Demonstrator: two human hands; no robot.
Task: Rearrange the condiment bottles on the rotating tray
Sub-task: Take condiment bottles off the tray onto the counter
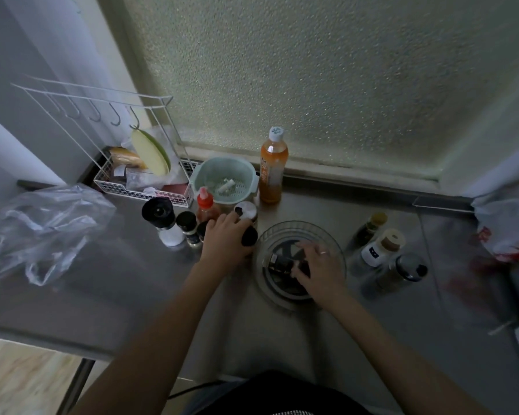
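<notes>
A clear round rotating tray (300, 229) sits on the steel counter in front of me. My right hand (319, 265) reaches into it and grips a small dark bottle (279, 262) lying inside. My left hand (226, 242) is just left of the tray, closed on a bottle with a black cap (249, 236). Behind that hand stand a red-capped sauce bottle (206, 206), a white-lidded jar (246, 211), two small dark-capped jars (187, 224) and a black-topped grinder (162, 218). Right of the tray stand three more jars (381, 247).
A tall orange drink bottle (271, 169) and a pale green colander (225, 181) stand at the back by the frosted window. A white wire rack (144, 187) is back left, crumpled clear plastic (39, 229) far left, a plastic bag (510, 226) far right.
</notes>
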